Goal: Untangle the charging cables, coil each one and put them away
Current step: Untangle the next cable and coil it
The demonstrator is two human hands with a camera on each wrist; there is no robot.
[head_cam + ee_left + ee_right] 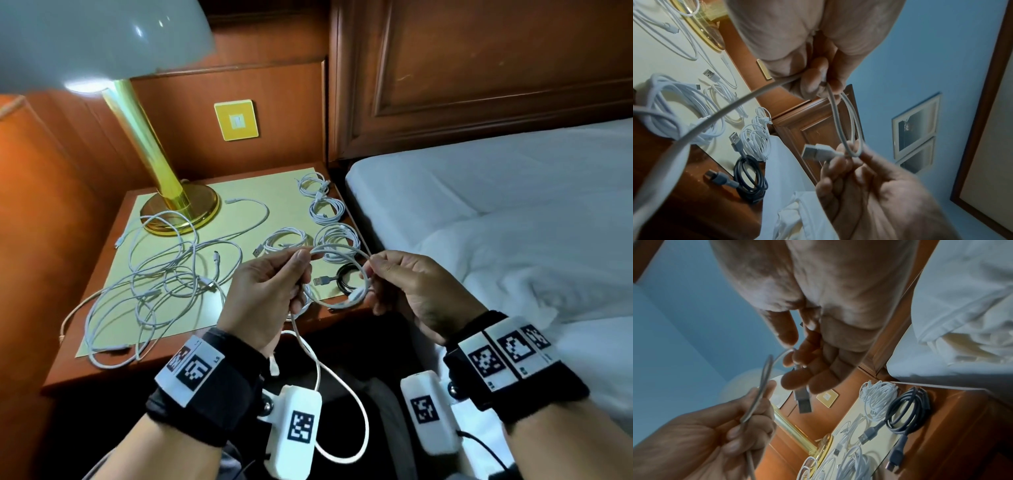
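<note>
Both hands mid-coil on the white cable (342,270) above the surface: left hand (270,291) grip pinches the loop's top, right hand (407,284) pinches the plug end; I'd keep loops even, feeding slack slowly

The head camera looks forward and down from above both wrists onto the counter (219,346), with the lamp (150,164) at left and the bed (513,205) at right. The left wrist camera sits close under the left hand (818,48), facing along it toward the right hand (869,186), wall and headboard. The right wrist camera sits equally close under the right hand (818,296), facing the left hand (715,426) and counter (962,426). All three views share the white cable (342,274) and the dark coiled cable (750,178) at the counter's bed-side edge.
</note>
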